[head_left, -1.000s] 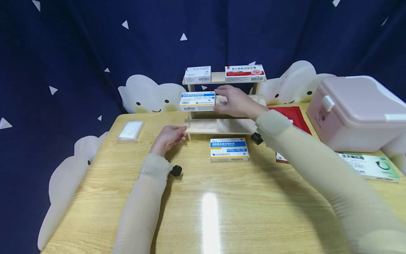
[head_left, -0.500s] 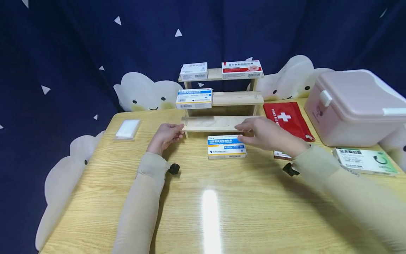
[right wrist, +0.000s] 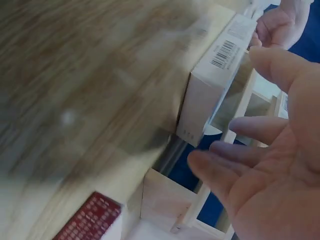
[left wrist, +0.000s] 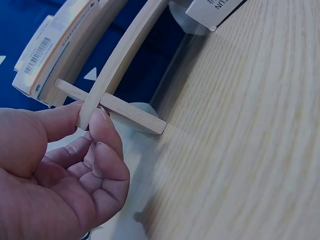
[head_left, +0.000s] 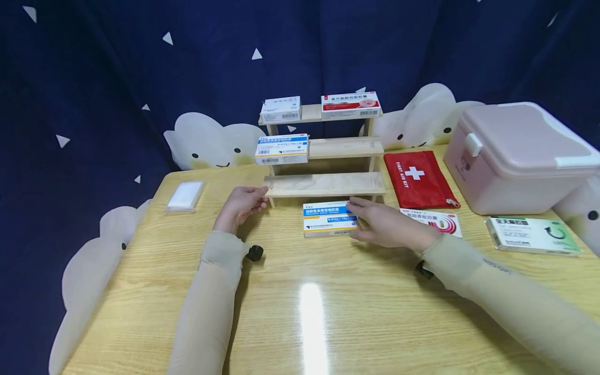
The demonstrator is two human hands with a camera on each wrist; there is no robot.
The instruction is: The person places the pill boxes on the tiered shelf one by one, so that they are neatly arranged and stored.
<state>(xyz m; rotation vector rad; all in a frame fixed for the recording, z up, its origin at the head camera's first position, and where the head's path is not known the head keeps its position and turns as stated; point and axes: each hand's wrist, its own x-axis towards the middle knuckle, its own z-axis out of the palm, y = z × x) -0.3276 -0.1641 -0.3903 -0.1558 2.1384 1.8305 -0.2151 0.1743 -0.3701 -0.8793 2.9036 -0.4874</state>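
My left hand pinches the left end of the lowest step of a three-tier wooden shelf; the left wrist view shows thumb and fingertips closing on the thin slat. A blue-and-white medicine box lies on the table in front of the shelf. At its right end is my right hand, fingertips overlapping the box edge. In the right wrist view the right hand's fingers are spread and relaxed beside the white box, not curled round it.
A similar blue-and-white box sits on the middle tier; a white box and a red-and-white box stand on top. To the right are a red first aid pouch, pink bin, pink-patterned box and green-white box.
My right hand has left the blue-and-white box on the middle tier and come down to the one on the table. My left hand keeps its pinch on the shelf. The view shifts slightly.
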